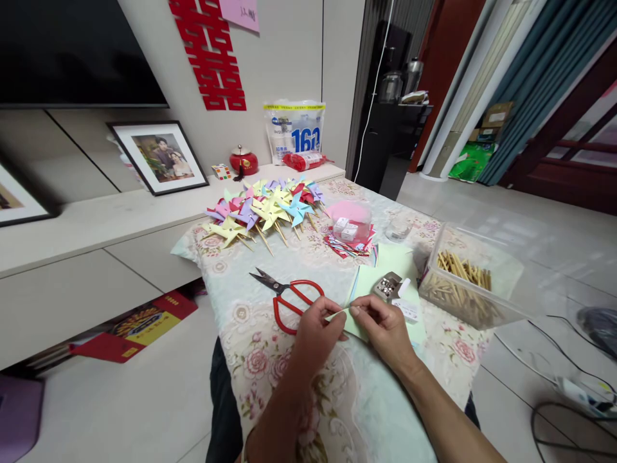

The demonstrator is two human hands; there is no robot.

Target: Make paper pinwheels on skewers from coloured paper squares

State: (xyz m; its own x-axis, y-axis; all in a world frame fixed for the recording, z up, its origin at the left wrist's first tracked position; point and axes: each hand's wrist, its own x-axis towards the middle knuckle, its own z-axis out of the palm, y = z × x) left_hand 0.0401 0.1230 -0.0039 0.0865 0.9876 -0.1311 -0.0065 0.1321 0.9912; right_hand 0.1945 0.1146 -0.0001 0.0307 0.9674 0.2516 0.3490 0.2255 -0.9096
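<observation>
Head view: left hand [315, 325] and right hand [380, 328] near the camera, thumb and forefinger of each pinching one edge of a pale green paper square [359, 321] lying on the floral tablecloth [270, 366]. Paper looks light, thin, floppy, creases easily; best held at edges or corners. Red scissors [289, 299] just left, pinwheels [265, 209] far, stick box [463, 283] right

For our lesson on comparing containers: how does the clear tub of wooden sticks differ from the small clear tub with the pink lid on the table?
The tub of wooden sticks is larger and open-topped; the pink-lidded tub is smaller and closed. The stick tub sits at the table's right edge, the pink-lidded one nearer the pinwheels. The first holds sticks, the second small white items. Both are clear plastic and rest on the floral cloth.
</observation>
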